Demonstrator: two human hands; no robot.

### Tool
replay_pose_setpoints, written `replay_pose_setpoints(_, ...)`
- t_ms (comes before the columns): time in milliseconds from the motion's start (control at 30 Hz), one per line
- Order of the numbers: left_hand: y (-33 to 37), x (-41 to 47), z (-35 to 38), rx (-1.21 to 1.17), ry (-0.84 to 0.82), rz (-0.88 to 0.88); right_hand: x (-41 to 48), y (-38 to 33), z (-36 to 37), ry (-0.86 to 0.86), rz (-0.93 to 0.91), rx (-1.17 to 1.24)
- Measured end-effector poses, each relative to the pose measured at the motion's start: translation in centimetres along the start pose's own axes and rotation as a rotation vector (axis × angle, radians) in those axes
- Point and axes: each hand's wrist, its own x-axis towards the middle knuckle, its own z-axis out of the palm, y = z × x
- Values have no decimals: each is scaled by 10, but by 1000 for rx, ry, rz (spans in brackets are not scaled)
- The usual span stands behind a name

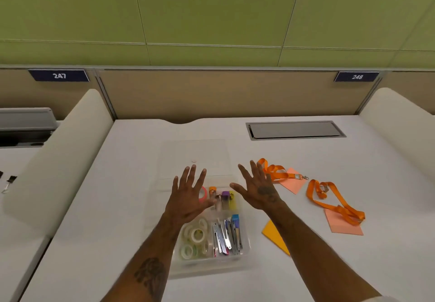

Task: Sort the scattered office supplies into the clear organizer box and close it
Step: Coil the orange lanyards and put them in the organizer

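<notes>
"247" plate [58, 75], "248" plate [356, 76]

Orange lanyards [334, 199] on salmon-pink paper sheets [343, 224], right of frame; yellow-orange sheet [274, 234] lower centre; green wall panels [211, 7] above a white desk [131, 184].

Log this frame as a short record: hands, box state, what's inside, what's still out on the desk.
left hand: open, empty, above box
right hand: open, empty
organizer box: lid open, lying flat behind
inside: tape rolls, staplers
still out: two orange lanyards, pink notes, orange note
desk: white
</notes>
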Motion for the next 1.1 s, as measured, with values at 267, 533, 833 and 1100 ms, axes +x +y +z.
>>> replay_pose_setpoints(267,66,36,15,-17,-51,81,-18,79,-8,-15,104,26)
replay_pose_setpoints(533,164,79,43,-52,-79,141,-30,184,-22,-37,177,19)
replay_pose_setpoints(833,256,114,74,-71,-131,166,-31,293,-23,-26,126,-30)
replay_pose_setpoints(1100,307,128,99,-117,-219,179,-22,338,-11,-66,54,-33)
